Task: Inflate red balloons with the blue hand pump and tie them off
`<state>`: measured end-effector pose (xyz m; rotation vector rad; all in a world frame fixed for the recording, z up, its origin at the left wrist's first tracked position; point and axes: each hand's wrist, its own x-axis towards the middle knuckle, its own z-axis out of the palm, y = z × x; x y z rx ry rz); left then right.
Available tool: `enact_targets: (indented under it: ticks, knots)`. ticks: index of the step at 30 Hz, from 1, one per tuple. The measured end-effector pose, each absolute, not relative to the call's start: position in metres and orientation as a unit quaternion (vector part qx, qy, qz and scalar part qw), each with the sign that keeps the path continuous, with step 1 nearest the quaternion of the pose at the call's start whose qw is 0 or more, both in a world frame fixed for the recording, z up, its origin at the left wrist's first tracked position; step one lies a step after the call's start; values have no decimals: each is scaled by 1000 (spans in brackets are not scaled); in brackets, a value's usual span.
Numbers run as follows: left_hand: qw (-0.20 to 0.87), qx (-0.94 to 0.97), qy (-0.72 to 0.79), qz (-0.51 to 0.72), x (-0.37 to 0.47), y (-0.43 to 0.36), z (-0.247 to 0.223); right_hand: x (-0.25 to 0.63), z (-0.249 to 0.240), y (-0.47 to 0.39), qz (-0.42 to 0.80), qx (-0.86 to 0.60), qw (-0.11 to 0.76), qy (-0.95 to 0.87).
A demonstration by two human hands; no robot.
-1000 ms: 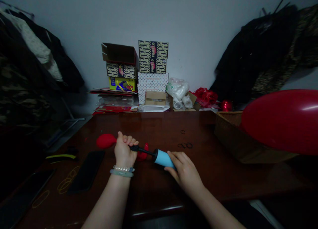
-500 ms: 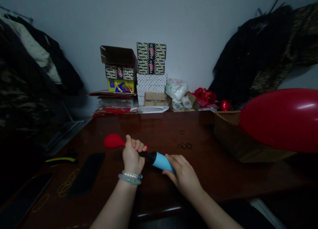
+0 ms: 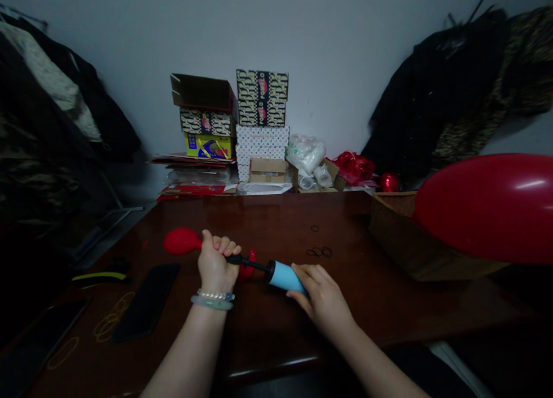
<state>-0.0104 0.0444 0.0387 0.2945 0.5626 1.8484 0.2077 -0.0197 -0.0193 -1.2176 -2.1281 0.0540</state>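
Observation:
A hand pump with a light blue barrel (image 3: 286,277) and a black rod is held between my hands above the dark table. My left hand (image 3: 217,260), with two bracelets at the wrist, is closed round the pump's black end. A small, partly filled red balloon (image 3: 181,241) sticks out to the left of that hand. My right hand (image 3: 322,291) is wrapped round the blue barrel. Between the hands the black rod shows. Red material (image 3: 247,266), hard to make out, lies behind the rod.
A large red balloon (image 3: 488,208) rests on a brown basket (image 3: 432,254) at the right. Several black bands (image 3: 318,252) lie past my right hand. Phones (image 3: 147,301) and yellowish bands (image 3: 113,317) lie at left. Stacked boxes (image 3: 262,150) stand behind the table (image 3: 276,213).
My left hand has moved left with the red balloon, away from my right hand, and more of the black rod shows. The balloon looks slightly larger. My right hand has barely moved.

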Motion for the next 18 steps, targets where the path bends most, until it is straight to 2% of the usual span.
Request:
enact_targets:
  ticks: [11, 18]
  knots:
    - [574, 124, 255, 768, 25, 37, 21, 198, -25, -23, 1, -480, 329, -813]
    - [563, 113, 254, 778, 8, 46, 26, 199, -24, -18, 19, -476, 344, -809]
